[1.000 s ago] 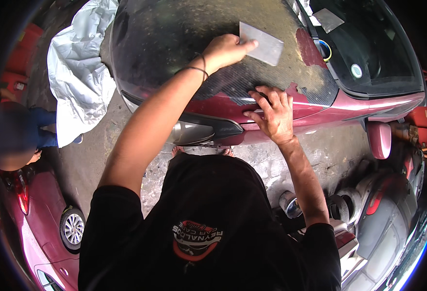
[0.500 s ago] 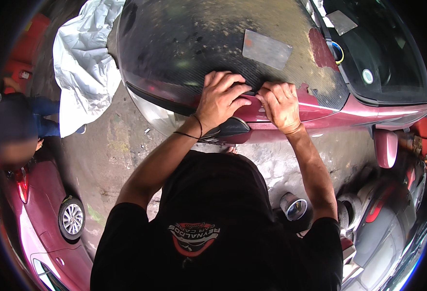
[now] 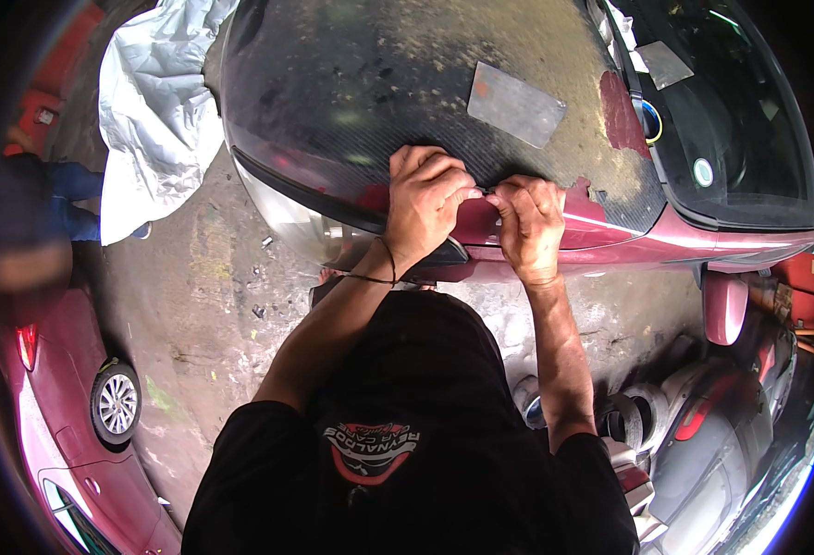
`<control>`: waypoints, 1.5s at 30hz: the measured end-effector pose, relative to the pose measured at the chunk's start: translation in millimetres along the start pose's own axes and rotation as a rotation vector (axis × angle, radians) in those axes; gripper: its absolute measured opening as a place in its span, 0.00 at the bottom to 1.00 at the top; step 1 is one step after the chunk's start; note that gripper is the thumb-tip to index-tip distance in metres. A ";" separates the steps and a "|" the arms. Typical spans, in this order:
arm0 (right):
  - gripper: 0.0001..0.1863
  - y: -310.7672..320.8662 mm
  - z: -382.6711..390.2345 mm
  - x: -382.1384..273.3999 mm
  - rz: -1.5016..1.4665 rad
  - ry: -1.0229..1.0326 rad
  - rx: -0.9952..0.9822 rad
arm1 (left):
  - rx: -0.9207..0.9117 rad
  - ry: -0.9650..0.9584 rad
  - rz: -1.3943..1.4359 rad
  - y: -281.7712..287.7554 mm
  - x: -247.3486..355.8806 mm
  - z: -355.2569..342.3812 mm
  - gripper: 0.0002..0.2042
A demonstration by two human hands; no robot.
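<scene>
A red car's hood (image 3: 379, 83) is covered with a dark, carbon-pattern film that is worn and flaking toward the windshield. My left hand (image 3: 430, 199), a thin band on its wrist, grips the film's edge at the hood's near side. My right hand (image 3: 527, 222) pinches the same edge, and its fingertips meet those of the left hand. Bare red paint (image 3: 601, 227) shows just right of my hands where the film is gone. A flat grey rectangular sheet (image 3: 516, 104) lies on the hood beyond my hands, with neither hand on it.
The windshield (image 3: 731, 120) is at the right, the side mirror (image 3: 724, 305) below it. A white cloth (image 3: 153, 111) hangs off the hood's left side. Another person (image 3: 28, 213) stands at far left. A red car (image 3: 65, 407) is parked lower left, a grey vehicle (image 3: 721, 444) lower right.
My left hand left the grey sheet on the hood and came back to the near edge beside my right hand. Both hands now pinch the film there.
</scene>
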State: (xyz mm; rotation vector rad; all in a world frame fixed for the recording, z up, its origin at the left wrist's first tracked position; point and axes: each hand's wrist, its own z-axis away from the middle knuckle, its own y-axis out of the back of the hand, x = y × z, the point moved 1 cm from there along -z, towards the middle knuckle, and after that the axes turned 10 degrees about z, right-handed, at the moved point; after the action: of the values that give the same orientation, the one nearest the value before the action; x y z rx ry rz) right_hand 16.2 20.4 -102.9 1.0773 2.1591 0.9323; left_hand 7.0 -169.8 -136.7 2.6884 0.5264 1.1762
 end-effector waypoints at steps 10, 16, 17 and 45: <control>0.07 1.0 -12.2 -2.2 -0.057 -0.138 -0.040 | -0.093 0.080 -0.011 3.1 -3.1 -15.4 0.05; 0.05 5.1 -24.5 -2.0 -0.105 -0.255 -0.136 | -0.191 0.089 0.016 6.4 -8.1 -33.2 0.06; 0.05 4.4 -25.3 -1.4 -0.105 -0.269 -0.141 | -0.193 0.093 0.029 5.8 -9.1 -34.6 0.06; 0.05 -5.4 -70.5 18.6 -0.040 -0.218 -0.364 | -0.090 0.275 0.033 -7.5 -15.4 -35.6 0.08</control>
State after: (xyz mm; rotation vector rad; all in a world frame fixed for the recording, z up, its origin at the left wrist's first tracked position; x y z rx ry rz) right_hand -46.7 9.8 -67.1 0.9057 1.7446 1.0840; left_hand -30.7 -168.6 -125.1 2.4838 0.4542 1.5523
